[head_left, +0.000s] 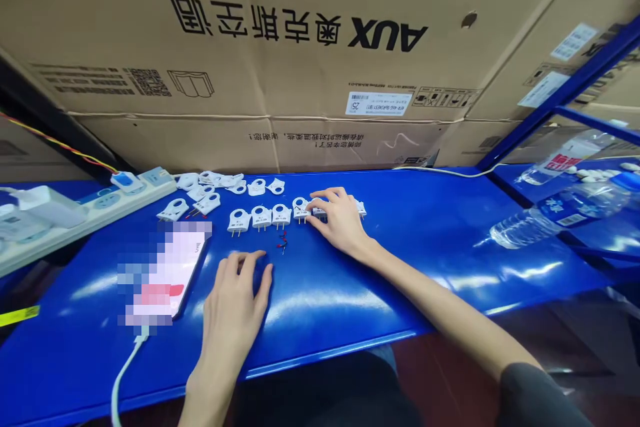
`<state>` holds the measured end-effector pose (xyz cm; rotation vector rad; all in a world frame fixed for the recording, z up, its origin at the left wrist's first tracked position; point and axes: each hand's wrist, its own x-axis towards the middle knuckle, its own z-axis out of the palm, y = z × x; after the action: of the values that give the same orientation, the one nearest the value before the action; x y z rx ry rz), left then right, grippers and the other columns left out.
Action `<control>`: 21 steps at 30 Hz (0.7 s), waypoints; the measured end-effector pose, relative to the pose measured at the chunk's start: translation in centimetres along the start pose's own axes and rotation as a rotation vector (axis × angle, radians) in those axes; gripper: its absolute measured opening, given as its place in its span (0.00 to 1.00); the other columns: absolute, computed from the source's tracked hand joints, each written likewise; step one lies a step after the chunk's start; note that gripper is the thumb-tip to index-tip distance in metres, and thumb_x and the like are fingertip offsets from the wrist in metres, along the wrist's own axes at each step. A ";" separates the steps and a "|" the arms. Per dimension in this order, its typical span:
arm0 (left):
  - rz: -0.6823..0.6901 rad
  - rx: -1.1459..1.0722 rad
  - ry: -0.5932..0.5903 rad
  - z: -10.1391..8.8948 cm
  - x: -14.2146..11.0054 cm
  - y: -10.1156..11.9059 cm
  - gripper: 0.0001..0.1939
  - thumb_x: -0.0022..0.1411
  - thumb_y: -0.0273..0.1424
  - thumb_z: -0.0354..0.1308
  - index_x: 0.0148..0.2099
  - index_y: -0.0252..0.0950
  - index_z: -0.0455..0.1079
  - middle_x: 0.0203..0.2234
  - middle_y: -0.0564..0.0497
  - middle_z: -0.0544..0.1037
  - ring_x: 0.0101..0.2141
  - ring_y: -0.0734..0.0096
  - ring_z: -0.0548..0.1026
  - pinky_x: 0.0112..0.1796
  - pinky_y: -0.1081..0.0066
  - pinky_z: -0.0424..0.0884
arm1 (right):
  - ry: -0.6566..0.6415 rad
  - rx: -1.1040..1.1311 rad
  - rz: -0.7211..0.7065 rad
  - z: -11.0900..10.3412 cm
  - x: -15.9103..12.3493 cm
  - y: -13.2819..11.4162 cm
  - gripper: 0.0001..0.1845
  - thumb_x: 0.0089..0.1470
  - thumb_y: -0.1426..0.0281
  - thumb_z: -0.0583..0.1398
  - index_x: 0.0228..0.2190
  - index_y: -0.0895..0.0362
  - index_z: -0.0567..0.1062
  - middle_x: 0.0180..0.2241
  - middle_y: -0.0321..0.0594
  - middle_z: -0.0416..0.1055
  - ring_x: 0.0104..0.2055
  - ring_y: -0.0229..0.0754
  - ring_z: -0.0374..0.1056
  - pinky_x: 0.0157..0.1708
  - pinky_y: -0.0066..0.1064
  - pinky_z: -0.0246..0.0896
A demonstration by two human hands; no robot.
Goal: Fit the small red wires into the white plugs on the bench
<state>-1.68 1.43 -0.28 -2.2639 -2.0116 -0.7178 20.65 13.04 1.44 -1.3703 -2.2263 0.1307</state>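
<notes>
At twelve o'clock on the glossy blue table (425, 267), the right hand (343, 220), fingers curved, touches a row of white ring-topped plugs (261, 217), partly hiding some; the left hand (235, 297) rests half-open, apparently empty, toward seven.

My view is bright enough, and pale glare streaks across the blue tabletop (430, 307), strongest at the right and left. Below the front edge it falls dark. The cardboard (300, 80) looks evenly lit, straight lines bow towards my edges, and blocky pixelation hides the phone's screen (167, 273).
</notes>
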 end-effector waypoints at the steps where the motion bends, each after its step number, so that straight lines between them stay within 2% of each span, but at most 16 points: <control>1: 0.000 0.010 -0.010 0.0 0.0 -0.1 0.17 0.73 0.41 0.49 0.55 0.39 0.71 0.43 0.45 0.76 0.44 0.56 0.76 0.27 0.69 0.69 | -0.001 -0.006 0.009 0.3 0.0 0.0 0.06 0.63 0.65 0.65 0.41 0.52 0.81 0.55 0.41 0.74 0.58 0.54 0.61 0.50 0.46 0.60; 7: -0.020 0.096 -0.093 -0.1 -0.1 0.2 0.19 0.75 0.39 0.44 0.57 0.38 0.70 0.45 0.43 0.76 0.47 0.57 0.75 0.32 0.68 0.72 | -0.017 -0.038 0.027 1.2 -0.3 -0.1 0.07 0.63 0.65 0.64 0.42 0.51 0.81 0.57 0.41 0.73 0.59 0.54 0.60 0.51 0.46 0.59; 12: -0.009 0.111 -0.104 0.0 -0.1 0.2 0.19 0.75 0.40 0.44 0.58 0.39 0.69 0.46 0.43 0.76 0.47 0.56 0.75 0.33 0.68 0.72 | -0.011 -0.078 0.021 0.8 -0.5 -0.9 0.09 0.63 0.67 0.62 0.44 0.52 0.80 0.58 0.44 0.72 0.60 0.55 0.59 0.52 0.47 0.60; 17: -0.041 0.121 -0.111 -0.3 -0.1 0.8 0.18 0.75 0.37 0.43 0.57 0.38 0.69 0.46 0.43 0.75 0.48 0.55 0.75 0.34 0.67 0.72 | -0.013 -0.126 -0.027 0.2 -0.6 -1.7 0.15 0.64 0.70 0.59 0.51 0.53 0.77 0.61 0.45 0.69 0.61 0.55 0.59 0.51 0.47 0.59; 21: -0.051 0.116 -0.118 -0.4 0.0 1.0 0.17 0.75 0.37 0.44 0.57 0.38 0.69 0.46 0.43 0.75 0.48 0.55 0.75 0.34 0.66 0.72 | -0.036 -0.142 0.002 0.3 -0.5 -1.5 0.13 0.65 0.68 0.59 0.49 0.54 0.78 0.61 0.46 0.70 0.61 0.56 0.59 0.51 0.47 0.59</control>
<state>-0.85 1.11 0.40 -2.2469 -2.1080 -0.4659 19.43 11.93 1.51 -1.4546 -2.3018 -0.0027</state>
